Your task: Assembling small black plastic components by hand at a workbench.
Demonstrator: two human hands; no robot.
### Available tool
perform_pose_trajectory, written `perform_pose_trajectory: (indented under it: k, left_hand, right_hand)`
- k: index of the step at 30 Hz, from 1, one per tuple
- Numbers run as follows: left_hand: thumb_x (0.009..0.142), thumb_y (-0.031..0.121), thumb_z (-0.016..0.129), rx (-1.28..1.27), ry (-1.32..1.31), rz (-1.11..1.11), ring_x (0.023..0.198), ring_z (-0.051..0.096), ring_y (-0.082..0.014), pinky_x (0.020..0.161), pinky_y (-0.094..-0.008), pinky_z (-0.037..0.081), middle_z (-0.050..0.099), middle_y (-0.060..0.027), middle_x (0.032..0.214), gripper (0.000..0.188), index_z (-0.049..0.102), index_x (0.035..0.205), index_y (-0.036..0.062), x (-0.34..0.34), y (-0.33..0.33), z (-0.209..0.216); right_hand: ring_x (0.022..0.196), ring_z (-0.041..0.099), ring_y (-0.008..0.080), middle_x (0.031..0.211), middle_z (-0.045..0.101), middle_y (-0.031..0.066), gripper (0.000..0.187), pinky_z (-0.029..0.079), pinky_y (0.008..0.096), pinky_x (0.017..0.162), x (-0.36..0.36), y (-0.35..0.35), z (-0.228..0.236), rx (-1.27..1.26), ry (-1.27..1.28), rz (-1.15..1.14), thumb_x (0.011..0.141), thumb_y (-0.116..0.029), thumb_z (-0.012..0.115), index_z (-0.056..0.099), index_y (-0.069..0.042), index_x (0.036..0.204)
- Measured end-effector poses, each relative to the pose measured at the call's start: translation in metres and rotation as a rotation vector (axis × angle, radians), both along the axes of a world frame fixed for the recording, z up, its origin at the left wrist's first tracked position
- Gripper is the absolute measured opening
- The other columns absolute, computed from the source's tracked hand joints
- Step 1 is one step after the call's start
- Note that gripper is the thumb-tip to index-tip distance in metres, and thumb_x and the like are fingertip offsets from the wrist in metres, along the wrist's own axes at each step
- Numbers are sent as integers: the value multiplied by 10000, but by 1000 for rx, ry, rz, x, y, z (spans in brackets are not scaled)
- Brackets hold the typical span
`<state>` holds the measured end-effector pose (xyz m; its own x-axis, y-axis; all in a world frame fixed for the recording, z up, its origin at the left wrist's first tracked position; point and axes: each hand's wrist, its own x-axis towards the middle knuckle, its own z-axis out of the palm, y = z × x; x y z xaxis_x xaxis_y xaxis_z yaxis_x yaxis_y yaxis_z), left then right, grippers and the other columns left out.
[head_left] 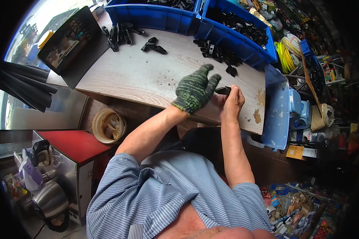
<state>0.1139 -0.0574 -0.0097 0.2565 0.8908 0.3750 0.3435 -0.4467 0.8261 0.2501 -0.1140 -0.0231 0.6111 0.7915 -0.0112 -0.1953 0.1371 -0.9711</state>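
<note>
My left hand [196, 88], in a dark green and black knit glove, hovers over the front part of the table [139, 67] with its fingers stretched apart and nothing seen in them. Close to its right, my bare right hand [233, 101] is closed on a small black plastic part [223, 91], whose tip points toward the glove. The exact kind of part cannot be made out. Beyond my hands lies a pile of similar black parts [215, 51], with one small clump [231, 71] nearer to me. A few more black pieces [153, 46] rest farther left.
Two blue bins, one at back centre [151, 18] and one at back right [237, 42], hold black parts. Longer black pieces [121, 35] lie beside a propped tablet [71, 42]. A bucket [109, 125] stands below left; a blue plastic tub [276, 107] adjoins the table's right edge.
</note>
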Motion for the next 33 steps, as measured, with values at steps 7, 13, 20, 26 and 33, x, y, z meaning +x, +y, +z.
perform_pose_trajectory:
  k: [7, 13, 20, 26, 33]
  left_hand:
    - [898, 325, 635, 180, 639, 366, 993, 659, -332, 809, -494, 530, 689, -157, 1101, 378, 630, 1178, 71, -96, 99, 2]
    - [899, 240, 577, 259, 767, 227, 884, 646, -370, 732, -502, 533, 647, -169, 966, 172, 658, 978, 110, -93, 70, 1]
    - [931, 165, 559, 310, 636, 66, 856, 627, -348, 714, -476, 523, 661, -142, 957, 253, 643, 1170, 170, -95, 50, 3]
    - [889, 157, 608, 396, 600, 39, 855, 629, -324, 740, -468, 517, 679, -91, 921, 232, 660, 1113, 191, -95, 53, -5]
    - [906, 172, 599, 403, 507, 8, 828, 630, -324, 719, -467, 511, 680, -78, 901, 169, 671, 1059, 187, -82, 53, 2]
  right_hand:
    - [399, 401, 120, 494, 397, 5, 306, 622, 481, 594, -3, 1, 4, -16, 90, -17, 976, -237, 510, 479, -119, 695]
    - [390, 414, 128, 494, 409, 13, 293, 624, 485, 604, -1, -1, 10, -45, 145, -15, 951, -251, 537, 487, -104, 703]
    - [357, 367, 143, 461, 341, 10, 337, 615, 524, 550, 33, 1, 21, -167, 276, -135, 938, -245, 540, 429, -109, 651]
    - [429, 419, 218, 486, 291, 58, 347, 596, 613, 667, 144, -1, 37, -132, 246, -693, 934, -350, 567, 453, -37, 834]
    - [416, 428, 171, 467, 326, 22, 497, 610, 531, 602, 145, 1, 34, -349, 69, -445, 840, -383, 740, 572, 28, 1063]
